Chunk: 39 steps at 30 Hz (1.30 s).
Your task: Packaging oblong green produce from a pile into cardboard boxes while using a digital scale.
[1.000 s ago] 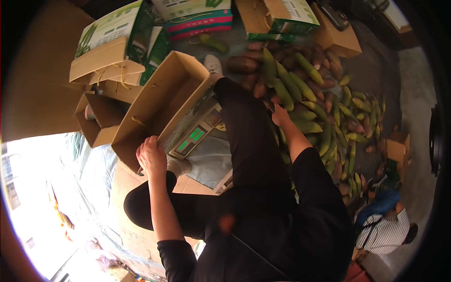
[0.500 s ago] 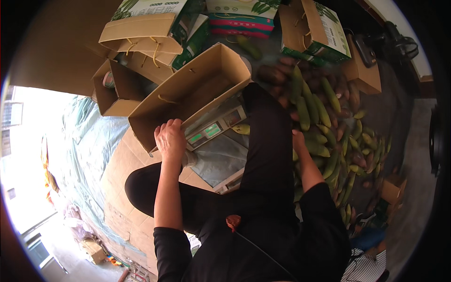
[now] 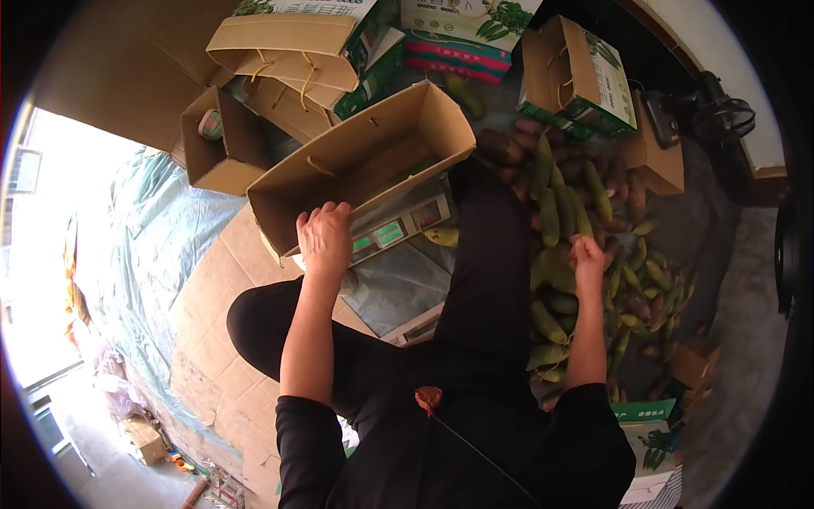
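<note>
My left hand point(image 3: 326, 243) grips the near rim of an open brown cardboard box point(image 3: 297, 187) with a rope handle, its fingers bent over the edge. Something dark green shows faintly at the box's right end. Just below the box lies a scale point(image 3: 398, 227) with lit green displays, partly hidden. On the right, my right hand point(image 3: 587, 265) is above a heap of long green vegetables point(image 3: 551, 216), fingers and thumb pinched together. Whether anything small is between them is hidden. Reddish-brown long vegetables point(image 3: 500, 146) lie among the green ones.
Printed cartons point(image 3: 339, 34) with rope handles stand at the back, and another carton point(image 3: 564, 76) at the back right. A small box point(image 3: 222, 144) holding a round tub sits on the left. At the right stands a black fan point(image 3: 721, 114). Flattened cardboard point(image 3: 216, 331) covers the floor.
My right hand has come forward and right from beside my knee to above the green vegetables. My left hand stays on the box rim. The view has shifted, bringing a green-and-white carton in at lower right.
</note>
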{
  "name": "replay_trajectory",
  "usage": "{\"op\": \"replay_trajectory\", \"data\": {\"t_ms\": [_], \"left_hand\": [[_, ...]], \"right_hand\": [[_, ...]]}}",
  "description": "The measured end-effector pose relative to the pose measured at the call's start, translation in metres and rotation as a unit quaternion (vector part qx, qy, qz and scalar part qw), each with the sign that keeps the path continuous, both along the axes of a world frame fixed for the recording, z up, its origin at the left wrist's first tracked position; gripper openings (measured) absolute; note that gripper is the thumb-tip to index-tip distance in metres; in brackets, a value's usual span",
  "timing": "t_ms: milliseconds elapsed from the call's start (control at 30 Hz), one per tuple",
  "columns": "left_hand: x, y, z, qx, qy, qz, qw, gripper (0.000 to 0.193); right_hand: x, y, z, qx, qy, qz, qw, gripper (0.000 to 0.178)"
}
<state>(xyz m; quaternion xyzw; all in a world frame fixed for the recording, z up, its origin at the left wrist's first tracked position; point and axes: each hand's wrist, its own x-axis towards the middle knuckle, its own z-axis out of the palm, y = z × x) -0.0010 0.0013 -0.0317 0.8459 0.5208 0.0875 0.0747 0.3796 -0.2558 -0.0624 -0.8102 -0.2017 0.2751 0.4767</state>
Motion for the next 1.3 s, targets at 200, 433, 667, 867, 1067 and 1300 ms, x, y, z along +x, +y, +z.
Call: {"op": "replay_trajectory", "data": {"t_ms": [200,433,667,867,1067,1300], "left_hand": [[-0.012,-0.002,-0.001,-0.014,0.020,-0.033,0.999,0.013],[-0.015,-0.004,-0.008,-0.007,0.001,-0.053,0.999,0.014],[-0.014,-0.002,-0.005,-0.026,-0.002,-0.050,0.998,0.012],[-0.009,0.001,0.002,-0.022,-0.006,-0.044,0.999,0.008],[-0.008,0.006,0.000,-0.029,0.055,-0.041,0.997,0.005],[-0.010,0.007,0.002,-0.049,-0.019,-0.041,0.998,0.022]], "right_hand": [[-0.021,0.081,0.106,0.209,-0.038,0.106,0.971,0.017],[-0.062,0.170,0.207,0.420,0.038,0.242,0.874,0.019],[-0.135,0.256,0.165,0.367,0.105,0.277,0.882,0.018],[-0.177,0.286,0.097,0.274,0.011,0.384,0.882,0.015],[-0.230,0.301,0.044,0.296,-0.126,0.427,0.845,0.016],[-0.278,0.317,0.056,0.280,0.121,0.330,0.894,0.016]]}}
